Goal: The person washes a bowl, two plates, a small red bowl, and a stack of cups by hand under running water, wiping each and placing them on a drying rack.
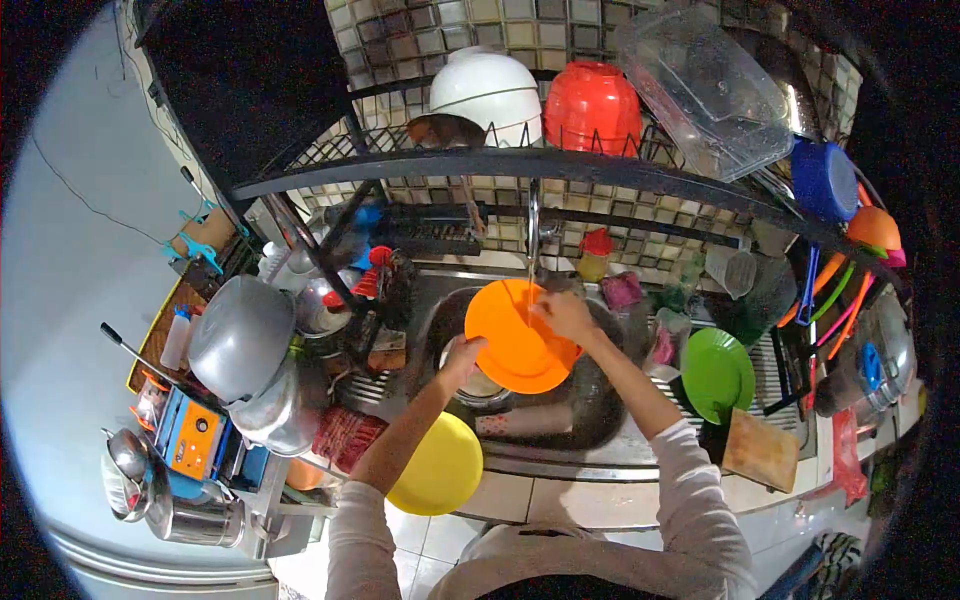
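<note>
An orange plate [505, 345] is held tilted over the sink, below the tap [533, 220]. My left hand [463, 362] grips its left rim. My right hand [567, 318] reaches over the plate from the right, its bent fingers together against the upper face. Whether anything lies under those fingers I cannot make out. Water seems to run from the tap onto the plate. Beneath it, a pale round bowl [485, 388] shows in part in the sink basin [600, 425]. By my left forearm, a yellow plate [440, 465] lies at the counter's front edge.
On the right drainboard stand a green plate [717, 375] and a wooden board [760, 450]. A dark rack [560, 165] crosses above the sink, bearing a white bowl [485, 95], a red bowl [593, 105] and a clear container [705, 95]. Metal pots [242, 335] crowd the left.
</note>
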Available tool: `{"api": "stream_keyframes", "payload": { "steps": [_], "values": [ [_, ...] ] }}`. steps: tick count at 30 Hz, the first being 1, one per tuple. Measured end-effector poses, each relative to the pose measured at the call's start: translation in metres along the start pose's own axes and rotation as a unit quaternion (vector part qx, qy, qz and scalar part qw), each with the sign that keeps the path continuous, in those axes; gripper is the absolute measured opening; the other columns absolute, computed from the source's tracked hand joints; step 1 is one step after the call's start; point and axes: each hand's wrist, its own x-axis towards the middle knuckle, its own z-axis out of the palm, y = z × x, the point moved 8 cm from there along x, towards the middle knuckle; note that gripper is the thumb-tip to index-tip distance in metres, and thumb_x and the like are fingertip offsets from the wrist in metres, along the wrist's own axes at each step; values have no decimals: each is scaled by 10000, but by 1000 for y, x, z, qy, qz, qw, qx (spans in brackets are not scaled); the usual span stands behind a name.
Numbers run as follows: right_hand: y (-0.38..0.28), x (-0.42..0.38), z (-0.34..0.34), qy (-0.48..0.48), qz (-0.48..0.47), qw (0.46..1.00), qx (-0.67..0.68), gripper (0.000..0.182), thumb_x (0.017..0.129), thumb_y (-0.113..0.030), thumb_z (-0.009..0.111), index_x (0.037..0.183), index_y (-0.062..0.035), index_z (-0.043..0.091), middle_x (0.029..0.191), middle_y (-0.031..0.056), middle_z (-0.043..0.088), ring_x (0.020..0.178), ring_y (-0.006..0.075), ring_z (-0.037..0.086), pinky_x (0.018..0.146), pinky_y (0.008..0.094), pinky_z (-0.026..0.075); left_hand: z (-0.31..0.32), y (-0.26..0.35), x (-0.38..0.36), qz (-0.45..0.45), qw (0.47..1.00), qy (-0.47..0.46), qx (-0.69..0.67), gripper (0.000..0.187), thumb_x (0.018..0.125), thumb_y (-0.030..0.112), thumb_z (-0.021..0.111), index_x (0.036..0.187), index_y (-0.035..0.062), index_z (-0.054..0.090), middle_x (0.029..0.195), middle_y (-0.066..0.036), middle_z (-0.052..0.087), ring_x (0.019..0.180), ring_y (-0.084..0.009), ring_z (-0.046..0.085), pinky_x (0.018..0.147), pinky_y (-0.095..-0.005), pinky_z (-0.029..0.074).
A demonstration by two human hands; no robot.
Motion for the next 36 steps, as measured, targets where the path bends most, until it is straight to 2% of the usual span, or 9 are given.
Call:
{"api": "stream_keyframes", "payload": {
  "steps": [1, 6, 8, 12, 16, 19, 24, 28, 36],
  "values": [
    [-15, 5, 15, -133, -8, 989, 63, 328, 771, -350, 474, 780, -35, 565, 724, 167, 577, 676, 310, 561, 613, 413, 442, -2, 8, -5, 35, 999, -14, 23, 238, 706, 89, 524, 931, 13, 545, 841, -55, 579, 745, -172, 573, 625, -292, 471],
    [-21, 50, 55, -64, -138, 988, 29, 264, 745, -241, 480, 749, 0, 588, 630, 155, 580, 585, 288, 577, 575, 382, 455, -4, 28, -36, 0, 999, 19, 28, 197, 714, 89, 511, 892, 20, 561, 776, -32, 572, 686, -145, 563, 565, -268, 449],
    [-7, 33, 125, -454, -110, 878, 102, 163, 695, -223, 515, 738, -90, 598, 693, 123, 584, 641, 289, 564, 578, 389, 435, -7, 39, -52, -9, 990, 75, 122, 201, 712, 85, 498, 890, 12, 558, 772, -32, 572, 671, -148, 557, 578, -259, 435],
    [-35, 48, 78, -300, -86, 950, 14, 153, 634, -225, 560, 625, -80, 606, 652, 117, 588, 590, 240, 563, 542, 357, 429, -10, 24, -37, 6, 996, 38, 85, 225, 709, 82, 496, 916, 9, 542, 791, -28, 565, 682, -146, 553, 597, -258, 430],
    [-31, 39, 94, -380, -87, 914, 116, 183, 661, -216, 543, 698, -48, 605, 701, 153, 587, 643, 281, 571, 587, 377, 442, -5, 18, -30, 24, 995, 3, 92, 262, 705, 172, 537, 951, 84, 543, 863, -21, 576, 796, -182, 554, 646, -364, 457],
    [-19, 27, 101, -326, -68, 942, -43, 220, 649, -74, 487, 845, -76, 588, 733, 94, 576, 692, 279, 552, 634, 341, 449, -9, 12, -25, 21, 996, 29, 82, 255, 704, 152, 534, 948, 78, 542, 866, -20, 574, 793, -169, 555, 648, -360, 464],
    [-48, -36, 71, -7, -122, 992, -31, 522, 649, -106, 526, 1156, -119, 404, 1010, 100, 469, 935, 298, 443, 671, 425, 427, -6, 5, -18, 42, 996, 78, -15, 258, 709, 126, 525, 963, 80, 539, 874, -19, 570, 789, -158, 553, 617, -359, 463],
    [-21, -34, 68, -51, -5, 993, -106, 574, 667, -82, 508, 1215, -179, 367, 1010, 134, 375, 892, 302, 378, 657, 425, 371, -5, 6, -13, 122, 987, 83, 57, 263, 726, 95, 515, 986, 58, 530, 894, -26, 569, 802, -152, 541, 653, -306, 439],
    [-29, -32, 49, -29, -66, 994, -84, 493, 679, -104, 496, 1162, -181, 434, 973, 107, 445, 890, 286, 412, 709, 397, 383, 18, 35, -38, 174, 978, 84, 77, 253, 737, 68, 521, 987, 30, 531, 902, -33, 569, 804, -138, 528, 703, -259, 411]
  ]
}}
